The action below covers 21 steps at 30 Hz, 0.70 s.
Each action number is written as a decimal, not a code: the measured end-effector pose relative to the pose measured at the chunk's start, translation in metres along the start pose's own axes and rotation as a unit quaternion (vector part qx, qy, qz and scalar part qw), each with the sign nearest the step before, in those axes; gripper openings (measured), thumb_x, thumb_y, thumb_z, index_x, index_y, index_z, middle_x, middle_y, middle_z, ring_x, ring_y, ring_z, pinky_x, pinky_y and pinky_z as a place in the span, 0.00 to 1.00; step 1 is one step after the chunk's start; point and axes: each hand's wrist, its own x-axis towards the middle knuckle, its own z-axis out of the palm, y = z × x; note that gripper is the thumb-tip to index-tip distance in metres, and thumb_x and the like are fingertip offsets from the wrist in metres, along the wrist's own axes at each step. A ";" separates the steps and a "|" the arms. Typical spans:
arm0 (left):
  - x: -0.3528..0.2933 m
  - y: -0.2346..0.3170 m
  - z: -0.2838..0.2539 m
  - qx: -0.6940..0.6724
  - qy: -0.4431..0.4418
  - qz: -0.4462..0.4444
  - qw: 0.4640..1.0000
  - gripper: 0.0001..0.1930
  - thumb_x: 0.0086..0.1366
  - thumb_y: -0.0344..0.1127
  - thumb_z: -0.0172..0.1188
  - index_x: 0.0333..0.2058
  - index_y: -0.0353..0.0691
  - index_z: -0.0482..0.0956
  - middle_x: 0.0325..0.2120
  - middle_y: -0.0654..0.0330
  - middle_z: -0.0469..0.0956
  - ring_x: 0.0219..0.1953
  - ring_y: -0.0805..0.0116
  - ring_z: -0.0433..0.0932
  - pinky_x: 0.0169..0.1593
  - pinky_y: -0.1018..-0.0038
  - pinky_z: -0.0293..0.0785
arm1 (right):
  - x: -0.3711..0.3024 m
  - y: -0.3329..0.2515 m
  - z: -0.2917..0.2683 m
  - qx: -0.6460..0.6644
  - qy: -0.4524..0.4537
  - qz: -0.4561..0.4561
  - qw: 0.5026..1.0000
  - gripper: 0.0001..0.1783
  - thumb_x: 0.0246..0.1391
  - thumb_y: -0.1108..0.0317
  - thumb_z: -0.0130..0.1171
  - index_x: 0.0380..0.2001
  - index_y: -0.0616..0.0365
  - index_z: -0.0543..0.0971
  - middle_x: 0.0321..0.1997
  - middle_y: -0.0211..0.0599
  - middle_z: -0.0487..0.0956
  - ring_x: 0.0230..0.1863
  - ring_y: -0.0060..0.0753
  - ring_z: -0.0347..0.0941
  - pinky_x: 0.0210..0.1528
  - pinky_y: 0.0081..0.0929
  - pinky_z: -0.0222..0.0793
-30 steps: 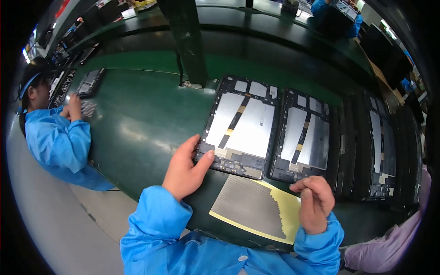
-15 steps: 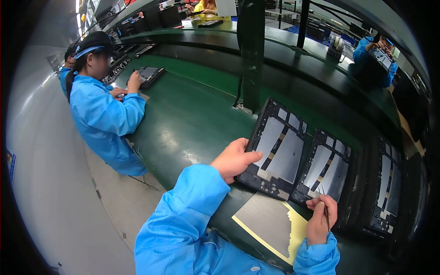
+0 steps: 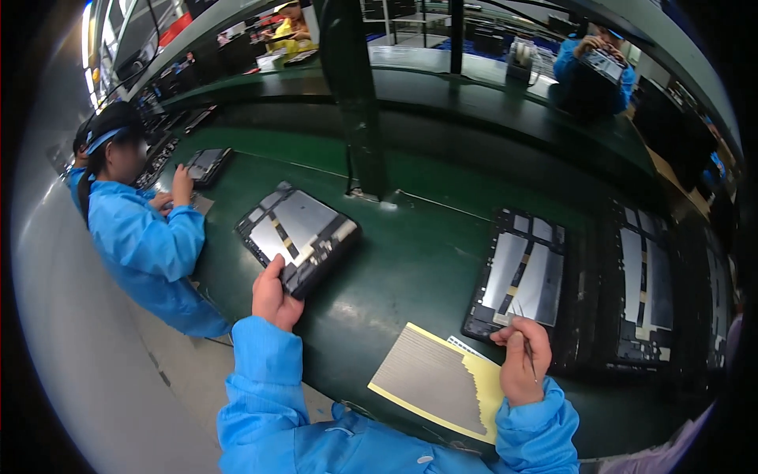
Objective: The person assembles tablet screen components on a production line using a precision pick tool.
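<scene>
My left hand (image 3: 276, 299) grips a thick black tablet housing (image 3: 304, 215) by its near edge, the thumb lying on top. The housing has silver-grey panels crossed by a dark diagonal strip, and it is turned at an angle over the left part of the bench. My right hand (image 3: 523, 370) is closed around thin metal tweezers (image 3: 533, 361), whose tips stick up past the fingers. They are just over the lower end of a second tablet housing (image 3: 545, 276) lying on the bench. Left of that hand lies a yellow-backed sheet of grey strips (image 3: 426, 378).
More tablet housings (image 3: 643, 288) lie in a row at the right. A green post (image 3: 359, 118) rises from the far side of the green bench (image 3: 410, 272). One co-worker in blue (image 3: 142, 229) works at the left, another (image 3: 592, 71) at the back right.
My left hand has carried its tablet housing leftward, away from the row, and turned it. My right hand stays by the second housing with the tweezers. The view has shifted right.
</scene>
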 end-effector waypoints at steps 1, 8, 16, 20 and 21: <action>0.009 -0.004 0.006 -0.021 0.015 0.024 0.999 0.16 0.67 0.33 0.47 0.47 0.24 0.64 0.44 0.44 0.73 0.43 0.50 0.77 0.50 0.56 0.73 | 0.000 -0.001 0.001 0.000 -0.010 -0.007 1.000 0.11 0.60 0.77 0.47 0.46 0.65 0.69 0.37 0.41 0.74 0.37 0.30 0.74 0.43 0.26 0.71; 0.028 0.015 0.034 0.287 0.053 -0.006 0.956 0.21 0.65 0.42 0.52 0.45 0.28 0.64 0.36 0.50 0.75 0.31 0.59 0.79 0.32 0.64 0.78 | -0.014 -0.072 -0.011 0.008 -0.033 -0.194 0.980 0.12 0.57 0.78 0.45 0.44 0.66 0.68 0.30 0.49 0.78 0.29 0.38 0.76 0.33 0.28 0.73; 0.028 0.031 0.024 0.665 0.044 -0.021 0.746 0.29 0.63 0.61 0.48 0.24 0.34 0.69 0.10 0.57 0.69 0.09 0.69 0.68 0.11 0.73 0.59 | -0.103 -0.166 -0.130 0.069 0.072 -0.214 0.972 0.09 0.60 0.62 0.50 0.33 0.50 0.78 0.28 0.30 0.76 0.35 0.32 0.74 0.37 0.29 0.66; 0.018 0.041 0.004 0.555 0.031 0.134 0.821 0.20 0.64 0.52 0.53 0.25 0.39 0.68 0.12 0.63 0.68 0.10 0.76 0.65 0.12 0.80 0.55 | -0.211 -0.181 -0.201 0.069 0.117 -0.240 0.961 0.08 0.60 0.63 0.50 0.34 0.51 0.77 0.30 0.30 0.76 0.37 0.31 0.73 0.39 0.29 0.67; 0.013 0.034 0.010 0.543 0.042 0.142 0.826 0.17 0.63 0.47 0.56 0.25 0.41 0.68 0.14 0.65 0.69 0.12 0.78 0.65 0.13 0.81 0.56 | -0.218 -0.178 -0.205 0.072 0.127 -0.247 0.958 0.08 0.59 0.63 0.50 0.35 0.52 0.77 0.31 0.30 0.76 0.38 0.31 0.73 0.39 0.28 0.67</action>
